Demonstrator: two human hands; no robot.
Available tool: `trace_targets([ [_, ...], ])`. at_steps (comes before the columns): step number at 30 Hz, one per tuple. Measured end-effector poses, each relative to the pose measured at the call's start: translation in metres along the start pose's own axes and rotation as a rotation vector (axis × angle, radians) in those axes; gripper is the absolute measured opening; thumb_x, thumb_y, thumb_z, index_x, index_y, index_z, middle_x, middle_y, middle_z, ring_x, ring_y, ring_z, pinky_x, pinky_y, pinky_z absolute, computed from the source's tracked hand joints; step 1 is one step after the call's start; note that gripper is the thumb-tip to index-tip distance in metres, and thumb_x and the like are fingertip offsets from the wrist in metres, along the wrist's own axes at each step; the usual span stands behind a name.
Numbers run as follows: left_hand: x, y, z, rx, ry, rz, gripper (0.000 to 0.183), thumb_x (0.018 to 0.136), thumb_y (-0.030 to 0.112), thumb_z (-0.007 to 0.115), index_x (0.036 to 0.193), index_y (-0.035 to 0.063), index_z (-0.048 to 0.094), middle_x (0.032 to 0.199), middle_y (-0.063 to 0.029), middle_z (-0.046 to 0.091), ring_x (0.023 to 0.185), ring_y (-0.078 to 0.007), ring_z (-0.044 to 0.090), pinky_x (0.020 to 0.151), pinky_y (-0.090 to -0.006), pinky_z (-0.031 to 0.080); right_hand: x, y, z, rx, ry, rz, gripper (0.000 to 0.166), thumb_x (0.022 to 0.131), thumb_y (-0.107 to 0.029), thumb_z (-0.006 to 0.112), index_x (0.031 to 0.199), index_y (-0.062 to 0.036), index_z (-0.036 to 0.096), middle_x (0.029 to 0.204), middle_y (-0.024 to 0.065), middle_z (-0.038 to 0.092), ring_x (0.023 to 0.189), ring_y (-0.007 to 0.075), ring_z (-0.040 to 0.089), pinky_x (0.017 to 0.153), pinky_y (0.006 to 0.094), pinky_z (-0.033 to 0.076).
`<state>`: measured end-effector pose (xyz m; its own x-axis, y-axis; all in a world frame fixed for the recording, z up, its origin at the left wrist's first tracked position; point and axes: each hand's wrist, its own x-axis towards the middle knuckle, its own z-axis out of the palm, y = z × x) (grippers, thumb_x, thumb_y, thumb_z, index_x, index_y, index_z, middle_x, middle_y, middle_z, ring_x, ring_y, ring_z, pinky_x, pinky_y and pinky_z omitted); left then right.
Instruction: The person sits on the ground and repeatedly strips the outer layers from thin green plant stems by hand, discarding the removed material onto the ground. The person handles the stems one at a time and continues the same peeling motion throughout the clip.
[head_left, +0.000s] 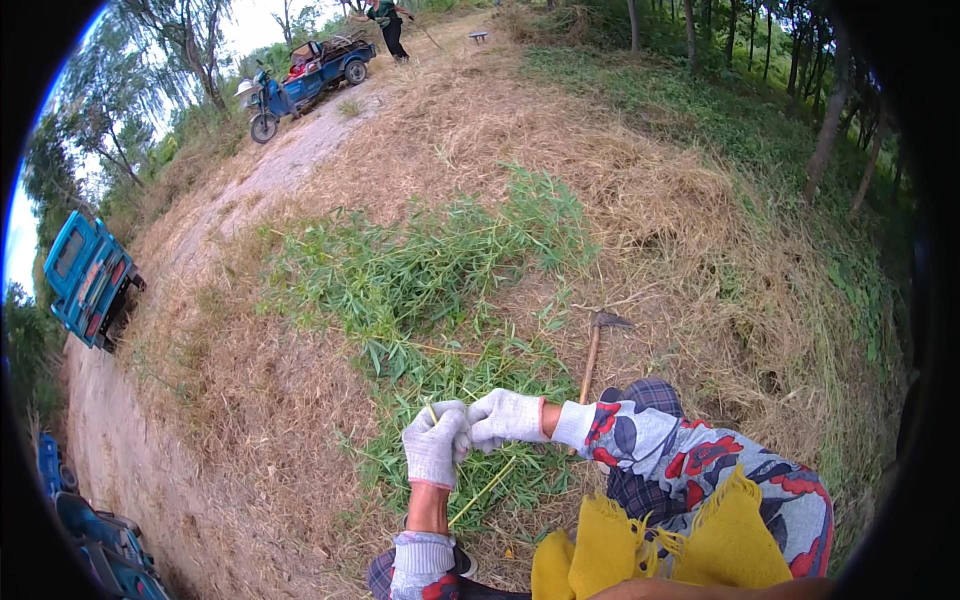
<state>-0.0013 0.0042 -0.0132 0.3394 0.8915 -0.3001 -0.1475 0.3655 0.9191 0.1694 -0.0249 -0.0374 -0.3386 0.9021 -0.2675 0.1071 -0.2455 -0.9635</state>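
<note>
My left hand (436, 441), in a pale knitted work glove, is closed on a thin green plant stem (433, 413) whose end sticks up past the fingers. My right hand (504, 417), gloved alike, touches it from the right, its fingertips pinched together; what lies between them is hidden. Cut leafy green stalks (420, 277) lie in a heap under and beyond both hands. One bare stem (484, 491) slants below the hands. To the right, a hoe-like tool with a metal head and wooden handle (592, 360) rests on the dry grass, its lower end behind my right arm.
A blue cargo tricycle (300, 88) loaded with sticks stands on the dirt track (247, 187), a person (390, 30) beside it. More blue vehicles, including a small truck (88, 279), are at the left. Trees (829, 127) border the right side.
</note>
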Motion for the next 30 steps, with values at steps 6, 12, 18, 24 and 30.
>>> trace_targets([
  [6, -0.001, 0.003, -0.004, 0.035, 0.096, 0.047, 0.012, 0.088, 0.008, 0.062, 0.096, -0.0005, 0.066, 0.061, -0.0032, 0.061, 0.043, -0.0084, 0.052, 0.037, -0.0202, 0.036, 0.002, -0.003, -0.007, 0.075, 0.045, -0.027, 0.016, 0.083, -0.017, 0.062, 0.088, -0.0028, 0.068, 0.072, 0.0045, 0.067, 0.063, 0.013, 0.066, 0.057, 0.0266, 0.052],
  [12, 0.001, -0.001, -0.007, 0.134, 0.074, 0.006, 0.009, 0.089, 0.012, 0.065, 0.089, 0.0028, 0.065, 0.062, -0.0035, 0.062, 0.042, -0.0086, 0.051, 0.036, -0.0212, 0.036, 0.001, -0.004, -0.011, 0.1, 0.094, -0.024, 0.016, 0.084, -0.017, 0.063, 0.09, -0.0021, 0.068, 0.073, 0.0048, 0.068, 0.063, 0.0127, 0.065, 0.059, 0.0268, 0.053],
  [18, 0.003, -0.004, -0.008, 0.223, 0.086, 0.04, 0.01, 0.089, 0.012, 0.063, 0.086, 0.0024, 0.065, 0.061, -0.0033, 0.061, 0.041, -0.0085, 0.05, 0.036, -0.0216, 0.036, 0.004, -0.004, -0.013, -0.174, 0.156, -0.138, 0.02, 0.085, -0.019, 0.067, 0.095, -0.0017, 0.069, 0.077, 0.005, 0.069, 0.067, 0.0118, 0.067, 0.063, 0.0281, 0.054],
  [24, 0.003, -0.007, -0.006, 0.28, 0.069, 0.047, 0.011, 0.089, 0.012, 0.064, 0.086, 0.0017, 0.065, 0.061, -0.0029, 0.061, 0.041, -0.0077, 0.05, 0.037, -0.0215, 0.037, 0.002, -0.005, -0.01, -0.117, 0.145, -0.068, 0.02, 0.085, -0.021, 0.066, 0.093, -0.0033, 0.07, 0.074, 0.0045, 0.068, 0.066, 0.0116, 0.066, 0.063, 0.0285, 0.053],
  [30, 0.002, -0.005, -0.006, 0.281, 0.045, 0.017, 0.013, 0.088, 0.012, 0.065, 0.092, 0.0005, 0.068, 0.063, -0.003, 0.062, 0.042, -0.0081, 0.052, 0.038, -0.0217, 0.039, -0.002, -0.013, -0.013, -0.124, 0.172, -0.086, 0.018, 0.084, -0.018, 0.066, 0.091, -0.0021, 0.069, 0.073, 0.0035, 0.068, 0.064, 0.0106, 0.064, 0.061, 0.0276, 0.052],
])
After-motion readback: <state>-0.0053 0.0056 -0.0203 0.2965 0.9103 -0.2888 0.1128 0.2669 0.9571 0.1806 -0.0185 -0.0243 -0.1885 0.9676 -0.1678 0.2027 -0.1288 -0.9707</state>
